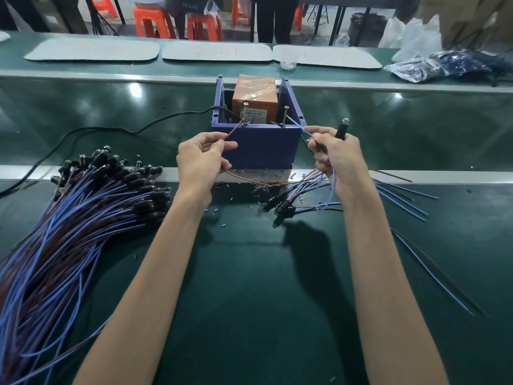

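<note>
Two leads run to the blue box (pixel 261 147): left hand (pixel 202 159) pinches brown wire (pixel 234 130), right hand (pixel 336 159) pinches blue wire (pixel 298 126). Advice: hold each tip steady against its own post (pixel 244 112).

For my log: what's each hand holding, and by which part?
Left hand pinches the brown wire near its end; right hand pinches the blue wire near its end, plus a black holder's body.

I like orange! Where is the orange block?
In the head view, the orange block sits inside the blue box, near the picture's centre, just beyond the left hand pinching a brown wire and the right hand pinching a blue wire.
</note>
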Tool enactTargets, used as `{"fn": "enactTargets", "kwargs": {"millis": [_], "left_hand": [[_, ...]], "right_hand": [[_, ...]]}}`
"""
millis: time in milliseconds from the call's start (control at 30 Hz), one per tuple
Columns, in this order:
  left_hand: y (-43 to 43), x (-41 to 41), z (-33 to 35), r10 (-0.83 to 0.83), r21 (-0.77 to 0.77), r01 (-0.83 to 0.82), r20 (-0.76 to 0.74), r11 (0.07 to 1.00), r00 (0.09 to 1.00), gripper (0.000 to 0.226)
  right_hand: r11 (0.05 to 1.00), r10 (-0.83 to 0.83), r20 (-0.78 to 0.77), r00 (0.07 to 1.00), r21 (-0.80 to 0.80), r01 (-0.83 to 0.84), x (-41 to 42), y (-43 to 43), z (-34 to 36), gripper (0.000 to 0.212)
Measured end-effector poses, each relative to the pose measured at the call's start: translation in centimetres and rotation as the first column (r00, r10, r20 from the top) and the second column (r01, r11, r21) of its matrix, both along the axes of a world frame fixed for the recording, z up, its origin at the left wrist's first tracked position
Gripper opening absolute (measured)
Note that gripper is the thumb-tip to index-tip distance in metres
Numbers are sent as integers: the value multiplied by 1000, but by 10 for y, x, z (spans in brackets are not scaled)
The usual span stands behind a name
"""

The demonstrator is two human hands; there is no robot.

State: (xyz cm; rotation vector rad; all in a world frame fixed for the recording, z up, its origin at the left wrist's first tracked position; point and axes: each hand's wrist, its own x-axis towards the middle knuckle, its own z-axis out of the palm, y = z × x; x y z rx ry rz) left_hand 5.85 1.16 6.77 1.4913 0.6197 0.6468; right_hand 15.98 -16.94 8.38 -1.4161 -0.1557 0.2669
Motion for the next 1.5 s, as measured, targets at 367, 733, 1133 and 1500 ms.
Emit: {"fn": "enactTargets", "kwargs": {"millis": [367,733,1133,1500], "left_hand": [[1,-1,4,-13,34,15,-41,999,999,23],[0,0,3,-17,12,17,-37,1000,999,19],[0,-1,5,-25,31,27,-48,999,999,21],[0,-4,8,-45,46,48,-74,998,996,24]], "right_hand": [[1000,-17,10,1000,8,17,1,0,-1,26],[997,-66,34,997,-27,67,-5,13,-3,21],[998,-44,12,999,-39,45,-6,10,-1,25],[998,-50,10,999,-31,50,-6,8,2,27]]}}
